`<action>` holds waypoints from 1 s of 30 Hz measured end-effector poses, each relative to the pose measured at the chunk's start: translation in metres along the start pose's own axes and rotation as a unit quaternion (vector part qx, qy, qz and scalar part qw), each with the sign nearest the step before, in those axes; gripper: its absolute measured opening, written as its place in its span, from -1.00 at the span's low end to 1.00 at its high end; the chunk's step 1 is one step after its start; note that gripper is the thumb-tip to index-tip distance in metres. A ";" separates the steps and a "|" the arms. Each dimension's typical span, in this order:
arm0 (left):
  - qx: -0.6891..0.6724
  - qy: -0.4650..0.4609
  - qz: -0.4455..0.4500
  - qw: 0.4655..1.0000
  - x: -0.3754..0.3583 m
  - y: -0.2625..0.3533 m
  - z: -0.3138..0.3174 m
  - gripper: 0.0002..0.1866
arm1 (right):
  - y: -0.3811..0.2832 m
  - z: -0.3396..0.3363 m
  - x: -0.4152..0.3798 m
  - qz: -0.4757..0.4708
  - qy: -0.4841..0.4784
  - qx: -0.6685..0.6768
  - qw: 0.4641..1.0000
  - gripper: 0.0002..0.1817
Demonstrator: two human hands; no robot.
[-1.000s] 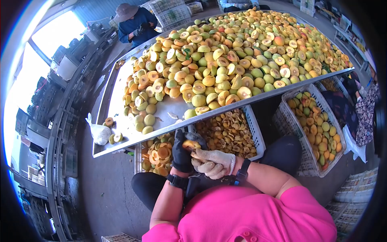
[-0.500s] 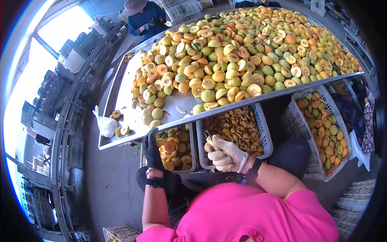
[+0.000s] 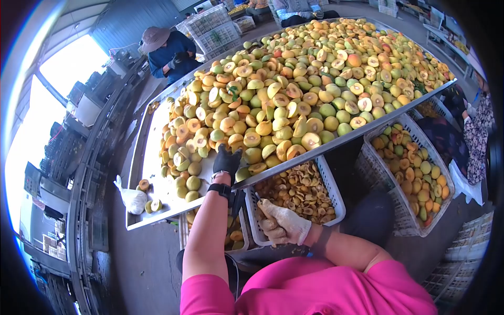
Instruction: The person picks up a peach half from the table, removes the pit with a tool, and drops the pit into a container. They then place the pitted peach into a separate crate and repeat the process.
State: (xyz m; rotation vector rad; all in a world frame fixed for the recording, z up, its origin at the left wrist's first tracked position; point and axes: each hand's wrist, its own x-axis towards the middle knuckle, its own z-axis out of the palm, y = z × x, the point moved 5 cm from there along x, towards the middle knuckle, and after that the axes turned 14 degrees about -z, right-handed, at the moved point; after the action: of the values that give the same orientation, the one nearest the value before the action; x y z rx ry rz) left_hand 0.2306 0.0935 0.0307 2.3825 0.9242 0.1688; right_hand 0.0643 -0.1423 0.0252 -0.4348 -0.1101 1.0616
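Note:
My left hand (image 3: pixel 227 160), in a black glove, reaches over the metal table (image 3: pixel 157 214) to the near edge of a large heap of halved yellow-green fruit (image 3: pixel 283 94). Its fingers are apart at the fruit, and no piece shows in its grip. My right hand (image 3: pixel 283 223), in a pale stained glove, is closed round a small tool, of which little shows. It hangs over the near side of a crate (image 3: pixel 340 202) that contains small fruit pieces (image 3: pixel 302 191).
A second crate of fruit (image 3: pixel 239 236) stands under my left forearm. At the right is a crate of fruit (image 3: pixel 415 168) beside a seated person. A white plastic bag (image 3: pixel 134 199) lies on the table's left corner. A person in a hat (image 3: pixel 170 52) works across the table.
My left hand has moved from above the left crate up onto the table, beside the heap. My right hand remains closed near the middle crate. The view has shifted.

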 end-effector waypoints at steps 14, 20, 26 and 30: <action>-0.380 -0.240 -0.023 0.893 -0.047 -0.020 -0.028 -0.54 | -0.023 0.008 -0.001 -0.051 0.044 -0.099 0.993 -0.64; -0.481 -0.213 -0.031 0.850 -0.100 -0.026 -0.043 -0.62 | -0.020 0.008 0.003 -0.059 0.054 -0.153 0.985 -0.67; -0.530 -0.178 -0.035 0.828 -0.138 -0.031 -0.032 -0.63 | -0.013 0.009 0.005 -0.068 0.070 -0.200 0.975 -0.71; -0.642 -0.234 -0.016 0.730 -0.151 -0.044 -0.011 -0.76 | -0.010 0.005 0.007 -0.070 0.070 -0.227 0.969 -0.70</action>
State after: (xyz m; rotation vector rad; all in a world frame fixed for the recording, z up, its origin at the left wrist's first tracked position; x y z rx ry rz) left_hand 0.0882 0.0262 0.0282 0.9994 0.3335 0.1144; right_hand 0.0743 -0.1387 0.0327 -0.9014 -0.2561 0.8598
